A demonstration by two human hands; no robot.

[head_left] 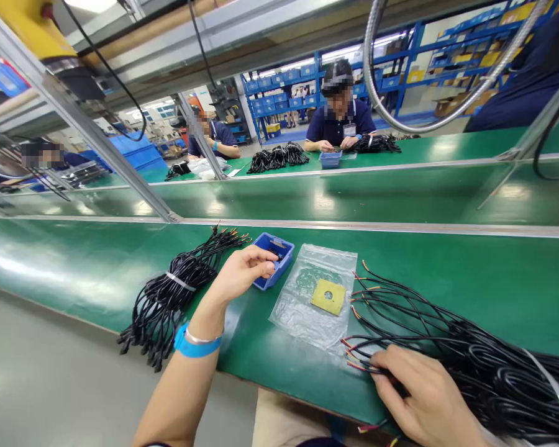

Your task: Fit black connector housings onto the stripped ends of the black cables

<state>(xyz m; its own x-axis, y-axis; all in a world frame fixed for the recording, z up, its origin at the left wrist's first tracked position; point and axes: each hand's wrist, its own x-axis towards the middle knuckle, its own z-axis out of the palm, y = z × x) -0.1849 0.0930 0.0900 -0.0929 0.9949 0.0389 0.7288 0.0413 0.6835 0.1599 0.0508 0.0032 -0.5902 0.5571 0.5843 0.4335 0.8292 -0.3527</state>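
My left hand (246, 268), with a blue band on its wrist, is over the near side of a small blue bin (286, 261). Its thumb and fingers are drawn together; whatever may be between them is too small to make out. Small dark parts lie in the bin. My right hand (417, 388) pinches a black cable (366, 363) near its stripped end, where thin coloured wires show. That cable belongs beside a large bundle of black cables (498, 372) tied with a pale band. Between my hands a yellow square pad with a round hole (328, 297) lies on a clear plastic bag (302, 310).
A second tied bundle of black cables (177, 285) lies left of the bin on the green bench (97, 248). A metal rail (377, 226) runs behind. Across it, a co-worker (340, 118) sits with cables and a bin. A metal hose (370, 74) hangs overhead.
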